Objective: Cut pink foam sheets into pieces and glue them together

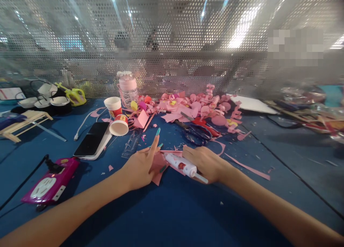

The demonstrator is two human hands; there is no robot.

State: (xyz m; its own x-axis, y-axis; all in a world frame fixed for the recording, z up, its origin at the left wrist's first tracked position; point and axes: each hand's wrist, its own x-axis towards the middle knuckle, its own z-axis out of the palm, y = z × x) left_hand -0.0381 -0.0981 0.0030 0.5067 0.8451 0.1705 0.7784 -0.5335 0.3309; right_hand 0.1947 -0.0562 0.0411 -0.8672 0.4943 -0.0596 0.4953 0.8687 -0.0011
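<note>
My right hand [202,163] is closed around a white hot glue gun [180,164], with a clear glue stick [201,178] jutting from its back end. The gun's tip points left and rests at or just over a folded piece of pink paper [158,164]. My left hand [142,164] pinches this paper at its left side, index finger stretched forward, long teal nails showing. The thumb lies against the paper's near face. Beyond my hands lie dark-handled scissors [197,132], and a clear stencil ruler [130,144] sits left of them.
Pink paper cutouts [199,107] are heaped at the back. Two paper cups [119,125], a bottle [128,87] and a phone [92,139] stand or lie to the left. A magenta power strip [51,182] with a cord is nearer. A perforated metal screen [172,43] closes the far side.
</note>
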